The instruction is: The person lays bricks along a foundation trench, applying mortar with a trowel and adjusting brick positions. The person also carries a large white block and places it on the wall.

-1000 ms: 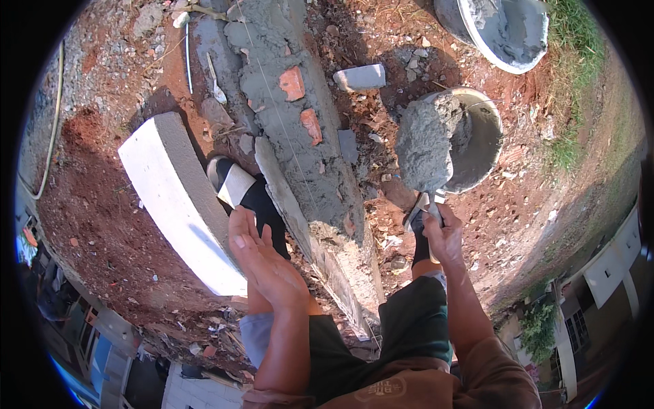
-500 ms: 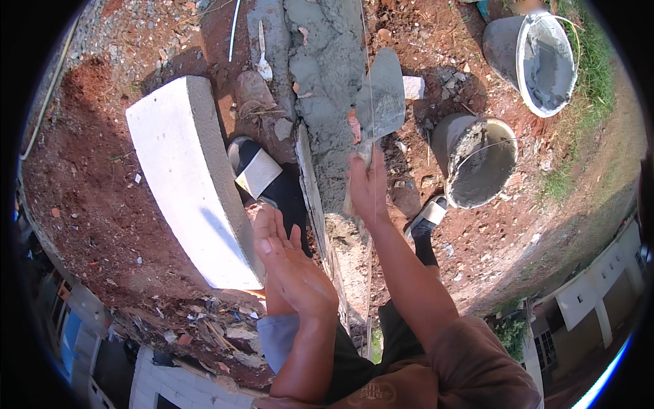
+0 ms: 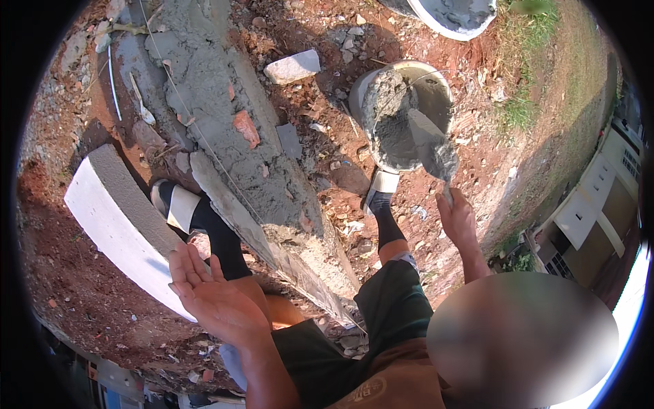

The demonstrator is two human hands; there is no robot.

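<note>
My right hand (image 3: 458, 217) is wrapped round the handle of a trowel (image 3: 430, 140). Its mortar-smeared blade is over the near right part of a bucket (image 3: 438, 101); whether it touches the grey mortar (image 3: 390, 109) inside, I cannot tell. On the left, my left hand (image 3: 223, 300) is open, palm up and fingers apart, with nothing in it. It overlaps the near end of a large white block (image 3: 119, 228) in view, and contact is unclear. Between my hands runs a low wall topped with wet mortar (image 3: 228, 129), a taut string (image 3: 196, 126) above it.
My feet stand on either side of the wall, the right one close to the bucket. A second bucket (image 3: 455, 31) with grey mortar is at the top right. A broken white block piece (image 3: 293, 67), a white plastic spoon (image 3: 145, 112) and rubble lie on the red soil.
My right hand has carried the trowel from above the mortar-topped wall rightward to the nearer bucket. My left hand has turned palm up. The view has swung to the right.
</note>
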